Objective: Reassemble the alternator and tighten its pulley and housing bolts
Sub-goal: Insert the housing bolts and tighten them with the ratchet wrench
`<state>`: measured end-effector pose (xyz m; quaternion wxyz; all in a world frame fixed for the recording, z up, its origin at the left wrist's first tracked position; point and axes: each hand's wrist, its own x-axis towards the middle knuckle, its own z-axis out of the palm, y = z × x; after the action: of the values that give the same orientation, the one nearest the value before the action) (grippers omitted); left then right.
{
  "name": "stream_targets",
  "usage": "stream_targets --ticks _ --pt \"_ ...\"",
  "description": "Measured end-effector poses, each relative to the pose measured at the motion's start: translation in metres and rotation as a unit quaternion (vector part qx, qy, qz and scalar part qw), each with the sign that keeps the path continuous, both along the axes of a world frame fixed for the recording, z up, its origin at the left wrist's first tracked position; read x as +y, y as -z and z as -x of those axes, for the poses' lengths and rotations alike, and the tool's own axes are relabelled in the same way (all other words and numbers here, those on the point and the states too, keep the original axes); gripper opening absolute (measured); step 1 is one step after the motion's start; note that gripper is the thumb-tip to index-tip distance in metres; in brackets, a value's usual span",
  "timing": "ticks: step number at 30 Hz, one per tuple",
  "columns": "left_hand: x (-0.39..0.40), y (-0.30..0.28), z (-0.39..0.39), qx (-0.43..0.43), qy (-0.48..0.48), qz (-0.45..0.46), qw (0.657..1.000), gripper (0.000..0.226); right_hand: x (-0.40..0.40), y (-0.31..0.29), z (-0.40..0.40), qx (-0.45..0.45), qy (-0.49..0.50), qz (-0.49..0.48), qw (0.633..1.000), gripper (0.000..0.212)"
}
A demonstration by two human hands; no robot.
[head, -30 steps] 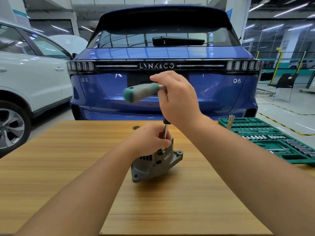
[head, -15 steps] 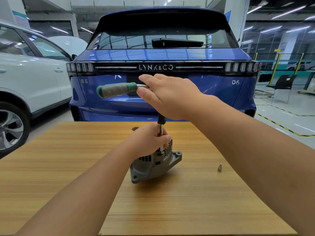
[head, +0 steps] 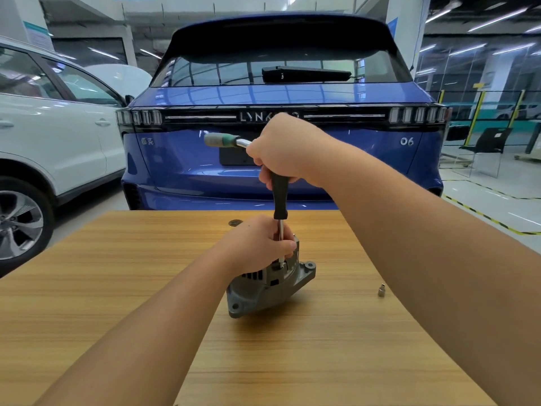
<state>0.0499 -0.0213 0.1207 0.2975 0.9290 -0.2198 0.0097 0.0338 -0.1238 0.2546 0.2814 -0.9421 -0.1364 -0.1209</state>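
Observation:
A grey alternator (head: 265,291) lies tilted on the wooden table (head: 117,288). My left hand (head: 257,244) rests on top of it, fingers curled round the thin metal shaft (head: 280,230) of a driver standing upright on the housing. My right hand (head: 284,148) grips the head of a ratchet wrench fitted on the driver's black handle (head: 280,197). The ratchet's green and grey grip (head: 221,140) sticks out to the left. The bolt under the shaft tip is hidden by my left hand.
A small loose socket (head: 381,290) stands on the table to the right of the alternator. A dark round part (head: 235,222) lies near the far table edge. A blue car (head: 281,127) is parked just behind the table, a white car (head: 52,136) at the left.
The ratchet grip has swung from pointing far left back toward my right hand. My right hand now closes over the ratchet head. The left hand and alternator have stayed put.

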Motion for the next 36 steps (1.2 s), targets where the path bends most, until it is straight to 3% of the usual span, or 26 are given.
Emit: stream_targets --ticks 2,4,7,10,12,13,15,16,18,22,25,28,30,33,36 --pt "0.0 0.001 -0.002 0.002 -0.001 0.001 1.0 0.014 0.005 0.0 0.004 0.111 0.014 -0.198 0.974 0.02" --pt "0.0 0.001 -0.003 0.006 -0.003 0.001 1.0 0.013 0.005 0.007 0.008 0.172 -0.002 -0.371 0.912 0.015" --pt "0.0 0.001 -0.005 0.008 -0.009 0.001 1.0 0.012 0.001 0.019 0.005 0.214 -0.031 -0.531 0.819 0.012" --pt "-0.002 0.001 -0.005 0.005 -0.018 -0.012 1.0 0.014 0.0 0.033 -0.002 0.182 -0.002 -0.664 0.725 0.01" --pt "-0.003 0.001 -0.004 0.002 -0.024 -0.019 1.0 0.016 0.002 0.048 -0.003 0.075 -0.018 -0.685 0.724 0.004" --pt "-0.003 0.0 -0.003 0.002 -0.022 -0.02 1.0 0.016 0.002 0.058 -0.003 -0.021 -0.035 -0.652 0.758 0.004" --pt "-0.003 -0.001 -0.002 0.002 -0.011 -0.015 1.0 0.011 -0.003 0.075 -0.003 -0.262 -0.053 -0.474 0.839 0.015" --pt "-0.003 -0.001 -0.001 0.0 -0.006 -0.012 1.0 0.01 -0.007 0.08 -0.006 -0.359 -0.061 -0.363 0.858 0.02" --pt "-0.002 -0.002 0.0 -0.005 -0.005 -0.012 1.0 0.011 -0.014 0.085 -0.013 -0.446 -0.064 -0.191 0.872 0.025" --pt "-0.003 -0.001 0.001 -0.003 -0.017 -0.006 1.0 0.011 -0.019 0.081 -0.015 -0.433 -0.054 -0.094 0.895 0.023" --pt "-0.002 -0.002 0.003 -0.001 -0.012 0.004 1.0 0.014 -0.027 0.08 -0.014 -0.407 -0.083 -0.073 0.907 0.047" --pt "-0.002 -0.003 0.006 -0.002 -0.016 0.004 1.0 0.027 -0.029 0.08 -0.008 -0.43 -0.14 -0.091 0.887 0.059" --pt "-0.003 -0.004 0.008 -0.002 -0.024 -0.001 1.0 0.033 -0.023 0.079 -0.004 -0.449 -0.14 -0.084 0.879 0.053" --pt "-0.003 -0.006 0.011 0.001 -0.021 0.007 1.0 0.031 -0.015 0.068 0.001 -0.436 -0.083 0.003 0.896 0.038" --pt "-0.003 -0.008 0.014 0.009 -0.017 0.01 1.0 0.02 -0.013 0.047 0.001 -0.363 0.024 0.141 0.921 0.037"
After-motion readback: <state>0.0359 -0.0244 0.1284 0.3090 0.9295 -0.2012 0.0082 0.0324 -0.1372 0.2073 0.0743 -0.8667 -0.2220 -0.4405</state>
